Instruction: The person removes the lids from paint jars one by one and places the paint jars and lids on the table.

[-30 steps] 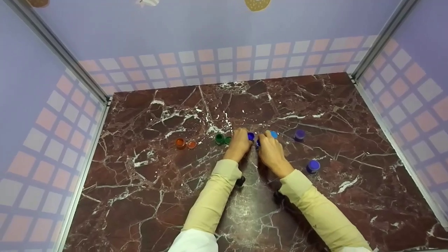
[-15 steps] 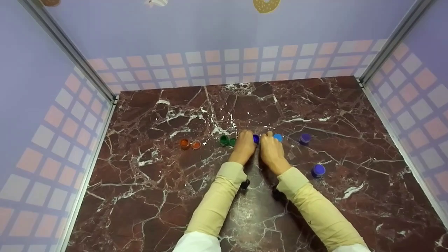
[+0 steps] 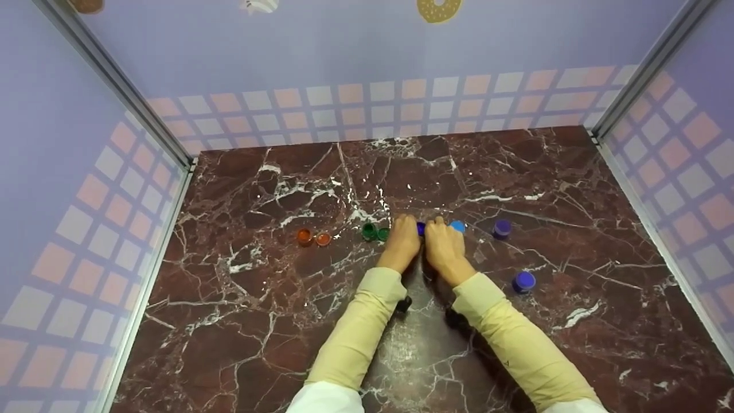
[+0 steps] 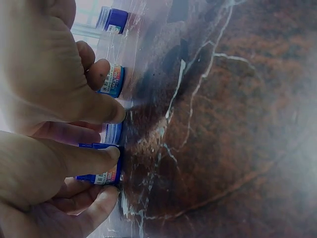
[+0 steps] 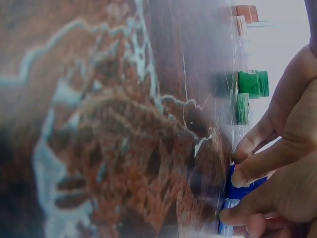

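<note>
In the head view my left hand grips an uncapped blue paint jar standing on the marble-patterned table. The left wrist view shows the thumb and fingers round the labelled side of this jar. Close against its right side, my right hand pinches a blue lid down at the tabletop; the hand hides the lid in the head view. Just right of this hand stands a light blue jar. To the left of my left hand sit an uncapped green jar and its green lid.
Further left are an uncapped orange jar and its lid. On the right stand two capped jars, a purple one and a violet-blue one. Tiled panels enclose the table at the back and sides.
My right hand has shifted left with the blue lid, closing up to the blue jar. My left hand keeps its grip on the jar. The head view has shifted slightly.
</note>
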`<state>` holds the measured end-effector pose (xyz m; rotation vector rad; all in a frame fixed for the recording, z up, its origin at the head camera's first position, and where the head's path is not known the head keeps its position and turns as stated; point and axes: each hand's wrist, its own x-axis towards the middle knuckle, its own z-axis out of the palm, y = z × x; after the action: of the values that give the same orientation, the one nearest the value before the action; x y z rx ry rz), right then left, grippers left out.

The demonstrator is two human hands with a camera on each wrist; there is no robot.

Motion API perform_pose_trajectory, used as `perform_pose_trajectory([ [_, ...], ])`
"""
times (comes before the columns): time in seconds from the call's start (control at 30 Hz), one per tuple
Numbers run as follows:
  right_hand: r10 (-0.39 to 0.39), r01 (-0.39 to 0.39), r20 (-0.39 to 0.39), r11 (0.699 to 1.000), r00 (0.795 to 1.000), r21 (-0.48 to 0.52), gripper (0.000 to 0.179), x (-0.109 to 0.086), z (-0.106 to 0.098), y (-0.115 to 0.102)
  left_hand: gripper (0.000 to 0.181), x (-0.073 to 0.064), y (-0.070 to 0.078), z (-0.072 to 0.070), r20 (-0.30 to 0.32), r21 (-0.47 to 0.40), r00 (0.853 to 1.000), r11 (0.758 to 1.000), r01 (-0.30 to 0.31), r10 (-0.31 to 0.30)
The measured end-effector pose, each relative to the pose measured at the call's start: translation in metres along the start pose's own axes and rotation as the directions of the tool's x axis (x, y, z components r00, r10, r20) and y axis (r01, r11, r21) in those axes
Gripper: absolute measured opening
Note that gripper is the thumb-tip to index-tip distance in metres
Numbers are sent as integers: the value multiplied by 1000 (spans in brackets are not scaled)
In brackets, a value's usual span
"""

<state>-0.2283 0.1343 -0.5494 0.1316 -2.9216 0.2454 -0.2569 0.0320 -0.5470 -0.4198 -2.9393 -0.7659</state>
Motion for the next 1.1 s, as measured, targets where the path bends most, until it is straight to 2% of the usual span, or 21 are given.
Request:
perform_pose_trajectory([
  [0.33,-19,19,-50,1000,999,9,11,-5,-4,2,17,-2,-2,2,-48,-3,998,999,-42,42],
  [0.5,-22,27,-114,999,993,40,11,-7,-11,12,12,-3,-2,2,-49,-4,998,999,-37,37],
  [0.63,-28,49,-217,994,976,94,13,-6,-15,25,13,-3,-2,1,-39,-28,999,999,-26,25],
  [0.77,-68,111,-296,985,953,133,18,-4,-17,39,15,-3,-2,2,-31,-51,999,999,-16,14],
  [0.87,-97,145,-295,979,950,145,25,-3,-17,48,19,-3,-2,2,-24,-43,1000,999,-6,5],
  [1.1,-93,128,-196,976,976,176,31,-6,-15,56,24,-2,-1,2,20,-26,1000,999,18,-18],
])
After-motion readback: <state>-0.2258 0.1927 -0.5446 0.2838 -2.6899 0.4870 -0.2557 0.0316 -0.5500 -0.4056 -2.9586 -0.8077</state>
